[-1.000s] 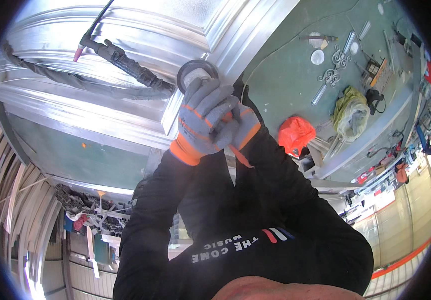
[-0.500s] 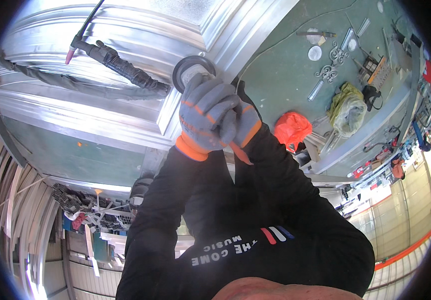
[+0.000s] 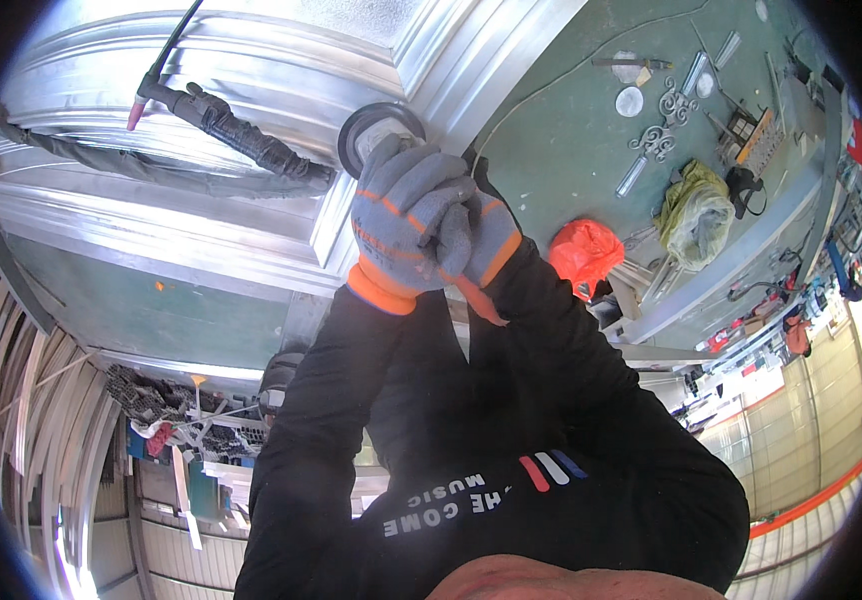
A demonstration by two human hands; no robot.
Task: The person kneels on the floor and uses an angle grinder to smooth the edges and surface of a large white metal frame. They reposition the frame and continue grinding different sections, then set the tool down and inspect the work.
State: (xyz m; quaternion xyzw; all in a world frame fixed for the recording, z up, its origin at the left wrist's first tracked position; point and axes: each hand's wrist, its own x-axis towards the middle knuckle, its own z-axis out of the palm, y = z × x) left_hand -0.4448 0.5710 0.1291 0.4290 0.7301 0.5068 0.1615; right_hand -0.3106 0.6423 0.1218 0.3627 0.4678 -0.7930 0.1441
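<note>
Gloved hands closed over a disc tool at the corner of a silvery metal frame

A hand tool with a round, dark-rimmed disc and a pale centre lies over the inner corner of a wide, ridged, silvery metal frame; whether the disc touches the metal cannot be told. The left hand, in a grey knit glove with orange seams and cuff, is closed over the tool just behind the disc. The right hand, gloved alike, is curled shut against the left; its hold on the tool is hidden. A flat orange-red strip hangs below the gloves.

Compared with a second ago, tool, hands and frame all sit slightly farther left in view, while the grip looks unchanged. A dark rounded object beside the left sleeve shows more fully now.

Left of the disc, a black torch with a pink nozzle rests on glossy, fluted metal, near a grey cloth-wrapped hose. To the right, on a dull green surface, lie a curled metal scrollwork piece, a crumpled red plastic bag and a yellow-green bag with a translucent lining.
</note>
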